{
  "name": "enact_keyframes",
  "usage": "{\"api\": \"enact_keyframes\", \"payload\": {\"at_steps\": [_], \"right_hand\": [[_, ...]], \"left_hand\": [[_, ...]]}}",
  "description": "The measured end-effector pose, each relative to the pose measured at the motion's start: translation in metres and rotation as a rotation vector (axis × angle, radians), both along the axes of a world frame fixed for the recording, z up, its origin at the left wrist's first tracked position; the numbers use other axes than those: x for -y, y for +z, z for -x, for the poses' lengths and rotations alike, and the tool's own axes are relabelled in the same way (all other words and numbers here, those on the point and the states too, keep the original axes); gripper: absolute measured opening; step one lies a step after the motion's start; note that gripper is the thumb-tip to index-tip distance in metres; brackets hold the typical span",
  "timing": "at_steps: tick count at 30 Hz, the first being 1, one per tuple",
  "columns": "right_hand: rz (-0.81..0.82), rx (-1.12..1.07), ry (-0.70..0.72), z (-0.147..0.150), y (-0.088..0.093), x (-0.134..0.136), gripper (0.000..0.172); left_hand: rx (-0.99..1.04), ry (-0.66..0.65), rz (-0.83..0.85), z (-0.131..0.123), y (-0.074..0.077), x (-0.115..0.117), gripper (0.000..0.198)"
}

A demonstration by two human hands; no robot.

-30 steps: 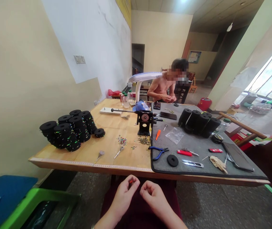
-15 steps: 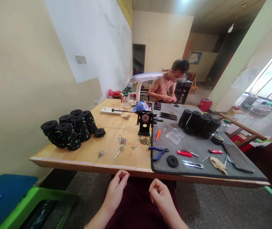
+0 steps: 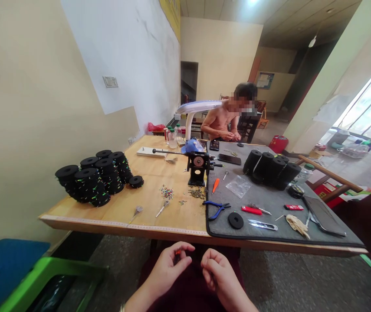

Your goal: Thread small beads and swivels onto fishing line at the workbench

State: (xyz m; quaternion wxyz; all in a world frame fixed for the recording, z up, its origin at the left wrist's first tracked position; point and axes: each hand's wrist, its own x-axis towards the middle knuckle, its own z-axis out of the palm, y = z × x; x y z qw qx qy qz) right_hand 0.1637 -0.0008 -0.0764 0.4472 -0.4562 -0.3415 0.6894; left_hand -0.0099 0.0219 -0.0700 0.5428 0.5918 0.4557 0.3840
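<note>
Over my lap, just below the table's front edge, my left hand point(image 3: 170, 268) curls around a small orange-red thing point(image 3: 178, 252), mostly hidden by the fingers. Its thumb and index fingertips are apart. Close beside it, my right hand point(image 3: 218, 273) is closed with thumb and index finger pinched together; whatever it may hold is too small to make out. On the table ahead lie a pile of colourful beads point(image 3: 166, 192), a pile of small dark metal pieces point(image 3: 197, 193) and two thin tools with wire-like fans, one a white-handled tool point(image 3: 162, 208).
A black winding device point(image 3: 198, 167) stands mid-table. Stacked black foam spools point(image 3: 87, 177) are at left, more black spools point(image 3: 271, 169) at right. On the grey mat point(image 3: 237, 232) lie blue pliers point(image 3: 218, 209), a foam disc point(image 3: 235, 220) and thread snips point(image 3: 262, 224). Another person point(image 3: 227, 117) sits opposite.
My left hand has moved right, closer to my right hand, and its thumb and index finger have parted. My right hand has shifted slightly downward, still pinched.
</note>
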Motion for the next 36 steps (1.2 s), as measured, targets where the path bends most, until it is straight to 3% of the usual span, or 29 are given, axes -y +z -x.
{"api": "enact_keyframes", "payload": {"at_steps": [3,10,13,17,22,28,33,36], "right_hand": [[0.021,-0.007,0.025,0.001,0.002,0.001,0.009],[0.047,0.113,0.112,0.000,0.007,-0.001,0.016],[-0.049,0.255,0.121,-0.008,0.011,-0.005,0.022],[-0.255,0.390,0.010,-0.012,0.026,-0.011,0.035],[-0.324,0.371,0.148,0.007,0.041,-0.013,0.036],[-0.481,0.631,0.171,0.019,0.034,-0.016,0.021],[-0.546,0.692,0.178,0.013,0.023,-0.019,0.004],[-0.578,0.701,0.131,0.009,0.017,-0.022,0.014]], "left_hand": [[0.020,-0.035,0.002,-0.007,0.005,-0.001,0.020],[-0.007,0.051,-0.013,-0.003,0.015,0.001,0.023],[-0.054,0.100,-0.025,-0.001,0.019,0.002,0.026],[-0.119,0.146,-0.063,-0.005,0.023,0.004,0.028],[-0.174,0.116,-0.140,-0.008,0.024,0.009,0.026],[-0.215,0.077,-0.153,-0.001,0.023,0.005,0.023],[-0.271,0.069,-0.164,0.002,0.029,-0.006,0.022],[-0.329,0.027,-0.205,0.004,0.036,-0.015,0.021]]}}
